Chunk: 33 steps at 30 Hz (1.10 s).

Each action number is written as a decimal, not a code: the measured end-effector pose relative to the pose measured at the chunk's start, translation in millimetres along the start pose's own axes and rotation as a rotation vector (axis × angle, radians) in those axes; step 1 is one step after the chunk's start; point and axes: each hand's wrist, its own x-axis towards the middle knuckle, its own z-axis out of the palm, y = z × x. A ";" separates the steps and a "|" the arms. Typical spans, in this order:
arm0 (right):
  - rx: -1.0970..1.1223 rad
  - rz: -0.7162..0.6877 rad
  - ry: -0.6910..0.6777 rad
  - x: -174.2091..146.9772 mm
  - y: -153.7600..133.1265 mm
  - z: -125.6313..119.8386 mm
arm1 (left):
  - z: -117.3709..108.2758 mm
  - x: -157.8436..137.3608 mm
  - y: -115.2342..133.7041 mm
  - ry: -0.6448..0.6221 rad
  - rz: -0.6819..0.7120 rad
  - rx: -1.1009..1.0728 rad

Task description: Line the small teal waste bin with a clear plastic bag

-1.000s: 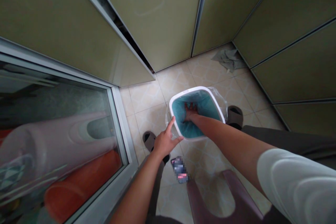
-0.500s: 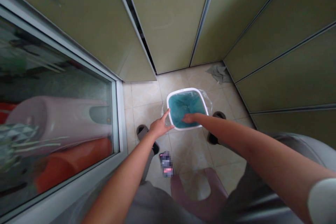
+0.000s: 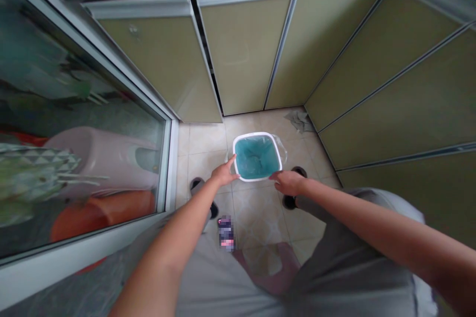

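Observation:
A trash bin (image 3: pixel 256 134) with a white rim and a blue-green inside stands upright on the floor between my feet. A clear plastic bag (image 3: pixel 281 151) lines it and hangs loosely over the rim on both sides. My left hand (image 3: pixel 223 173) holds the bin's left rim, index finger and thumb spread along it. At the near right corner, my right hand (image 3: pixel 288 182) is closed on the rim with its fingers curled. Whether it also pinches the bag's edge is hard to make out.
Cabinet doors (image 3: pixel 247 54) enclose the floor ahead and at right. A grey cloth (image 3: pixel 299 121) lies in the corner. A blurred-out dark object (image 3: pixel 226 233) and a pinkish low stool (image 3: pixel 286 262) are near my legs. At left, a glass door (image 3: pixel 111 158) shows pink and orange containers behind it.
My right hand has come up out of the bin onto its near right rim. My left hand stays at the left rim. The view has tilted upward, showing the countertop edge.

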 end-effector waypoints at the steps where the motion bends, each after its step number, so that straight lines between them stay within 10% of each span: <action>1: -0.008 -0.003 -0.018 -12.3 2.1 -0.2 | -1.2 -2.1 3.4 0.038 0.012 0.008; 14: 0.208 0.105 0.117 -32.3 23.7 16.7 | 17.2 -81.7 32.5 0.012 -0.012 -0.386; 20: 0.579 -0.026 0.759 -68.4 22.3 -102.0 | -87.4 -136.4 116.7 0.553 0.401 -0.715; 27: 0.607 -0.601 1.316 -246.6 -70.3 -231.2 | -195.0 -303.8 222.1 1.104 1.055 -0.619; 30: 0.594 -0.581 1.408 -247.3 -84.4 -226.6 | -197.4 -273.5 221.8 1.137 1.087 -0.583; 33: 0.572 -0.452 1.153 -178.1 -55.7 -207.4 | -189.0 -182.1 199.4 0.929 0.827 -0.627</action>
